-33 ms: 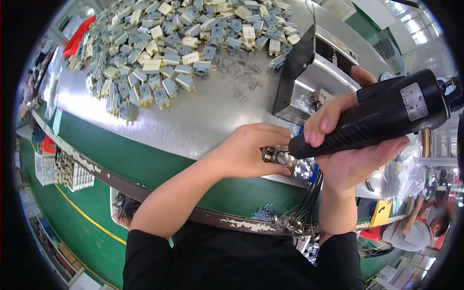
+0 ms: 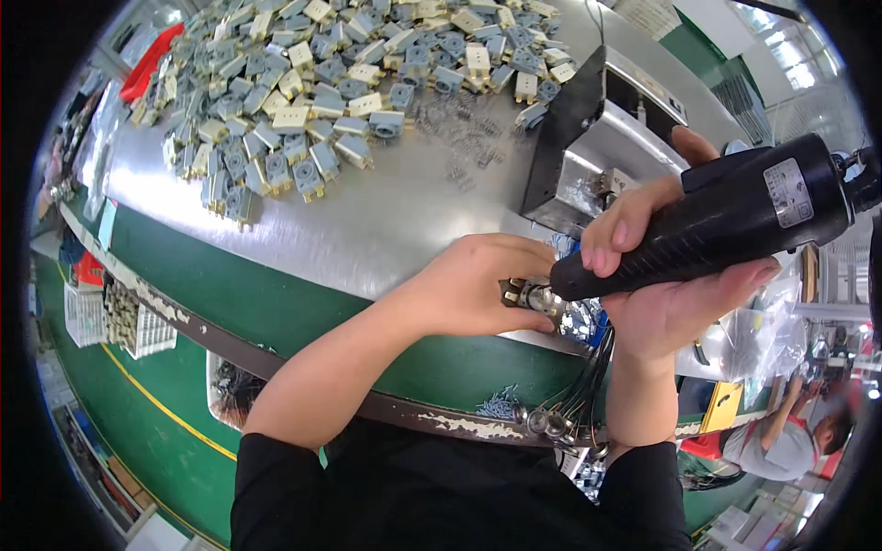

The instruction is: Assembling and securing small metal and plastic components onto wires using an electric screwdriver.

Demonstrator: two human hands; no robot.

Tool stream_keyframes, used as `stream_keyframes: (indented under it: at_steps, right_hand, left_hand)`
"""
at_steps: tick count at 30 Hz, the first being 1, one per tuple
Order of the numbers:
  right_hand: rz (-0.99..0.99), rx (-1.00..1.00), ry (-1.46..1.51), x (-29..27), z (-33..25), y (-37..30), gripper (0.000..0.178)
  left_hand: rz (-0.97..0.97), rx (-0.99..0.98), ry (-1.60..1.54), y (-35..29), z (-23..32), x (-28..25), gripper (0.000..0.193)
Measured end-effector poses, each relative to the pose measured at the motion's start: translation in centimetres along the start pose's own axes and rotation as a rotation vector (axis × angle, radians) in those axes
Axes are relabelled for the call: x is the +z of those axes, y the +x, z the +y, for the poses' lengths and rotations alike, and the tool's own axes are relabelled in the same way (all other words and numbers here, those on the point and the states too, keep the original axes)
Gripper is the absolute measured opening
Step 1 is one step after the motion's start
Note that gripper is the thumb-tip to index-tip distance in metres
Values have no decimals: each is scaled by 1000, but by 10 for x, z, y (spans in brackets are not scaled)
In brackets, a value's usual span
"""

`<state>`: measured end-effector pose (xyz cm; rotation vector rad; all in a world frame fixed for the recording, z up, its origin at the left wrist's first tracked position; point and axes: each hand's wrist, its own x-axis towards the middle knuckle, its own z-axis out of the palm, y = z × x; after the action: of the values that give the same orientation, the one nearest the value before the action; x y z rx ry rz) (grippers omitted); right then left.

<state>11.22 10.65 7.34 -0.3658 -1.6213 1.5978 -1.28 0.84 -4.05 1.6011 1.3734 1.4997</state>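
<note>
My right hand [image 2: 643, 266] is wrapped round a black electric screwdriver [image 2: 726, 220], tilted with its nose down to the left. My left hand [image 2: 482, 285] grips a small part with brass-coloured prongs and a clear round section [image 2: 528, 294] between thumb and fingers. The screwdriver's nose meets that part or hovers right at it; its bit is hidden. Below my hands, black wires [image 2: 593, 376] run down to round metal pieces [image 2: 547, 422] at the table edge. Small bluish screws [image 2: 499, 404] lie in a little heap beside them.
A large pile of grey and cream plug-like parts [image 2: 322, 92] covers the far left of the metal tabletop [image 2: 312, 234]. Loose springs [image 2: 464, 138] lie beside it. A metal box-shaped device [image 2: 588, 147] stands behind my right hand. Another person [image 2: 781, 445] is at the far right.
My hands, the screwdriver and the held part stay almost in place. The whole view has shifted very slightly.
</note>
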Motion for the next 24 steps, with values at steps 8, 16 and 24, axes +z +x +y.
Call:
stream_keyframes:
  at_steps: [8,16,24]
  right_hand:
    - [-38,31,102,0,16,-3,117]
    - [-9,-17,-37,3,19,-10,116]
    - [-257,-163,210,-4,38,-11,102]
  left_hand:
    - [-172,-48,117,-2,-4,-5,34]
    - [-152,-51,102,-3,-4,-2,36]
    - [-143,-21,108,-5,-13,0,38]
